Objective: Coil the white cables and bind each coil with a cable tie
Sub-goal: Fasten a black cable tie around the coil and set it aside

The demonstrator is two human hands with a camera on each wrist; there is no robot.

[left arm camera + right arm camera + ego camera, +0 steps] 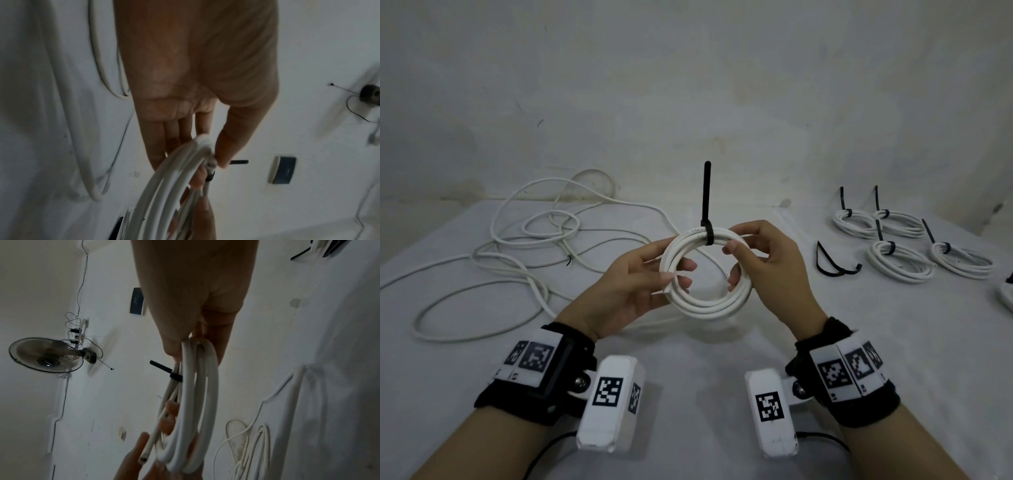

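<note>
A white cable coil (705, 301) is held up above the table between both hands. A black cable tie (707, 209) wraps its top, with the tail standing straight up. My left hand (640, 284) grips the coil's left side, fingertips through the ring. My right hand (763, 263) grips the right side, thumb near the tie. In the left wrist view the coil (164, 186) runs past the fingers (174, 134). The right wrist view shows the coil (195, 402), the tie (166, 370) and the left hand's fingers (170, 417).
Loose white cable (527, 240) sprawls over the table's left half. Several tied coils (900, 260) lie at the right, another coil (1007, 291) at the edge. Spare black ties (835, 263) lie between. A wall fan (47, 355) shows in the right wrist view.
</note>
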